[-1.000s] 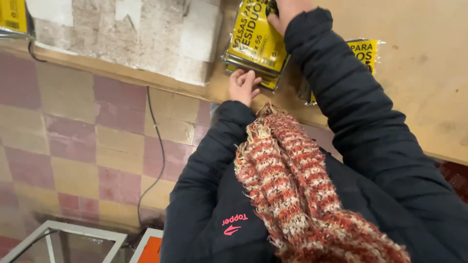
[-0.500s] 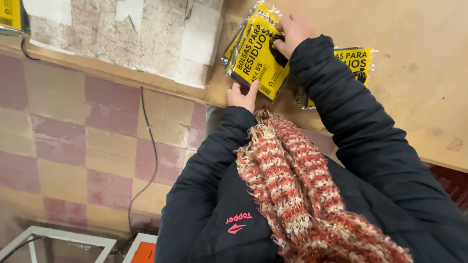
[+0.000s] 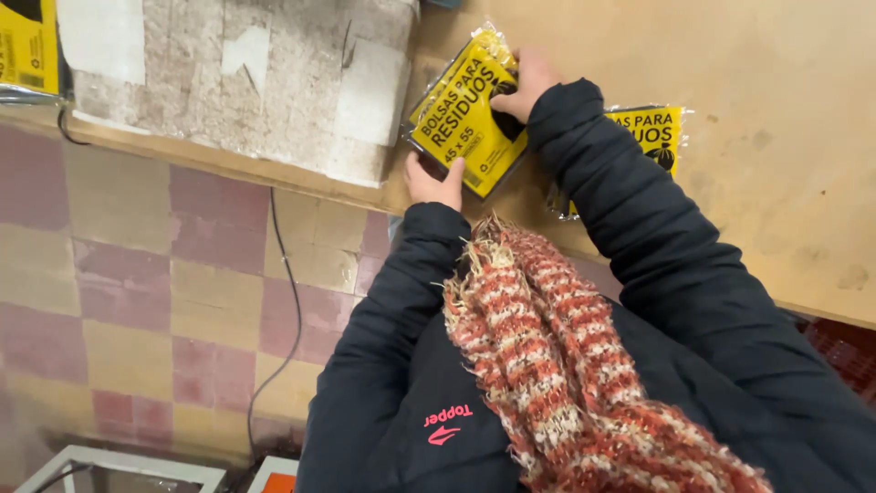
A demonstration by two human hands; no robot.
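My left hand (image 3: 435, 182) grips the near edge of a flat yellow plastic packet (image 3: 464, 119) with black print, its thumb on top. My right hand (image 3: 523, 84) pinches the packet's far right edge. The packet is tilted and sits over the front edge of a light wooden tabletop (image 3: 776, 110). A second yellow packet (image 3: 655, 135) lies on the table just right of my right sleeve, partly hidden by the arm. Both arms wear a dark puffer jacket, and a red and cream knitted scarf (image 3: 557, 356) hangs in front of my chest.
A worn grey slab with white patches (image 3: 246, 82) lies on the table to the left. Another yellow packet (image 3: 27, 46) sits at the far left edge. Below are pink and yellow floor tiles (image 3: 137, 301), a thin cable (image 3: 290, 301) and a white metal frame (image 3: 119, 461).
Both hands have brought the yellow packet down and nearer to the table's front edge, turning it more upright in view. The view has shifted slightly downward.
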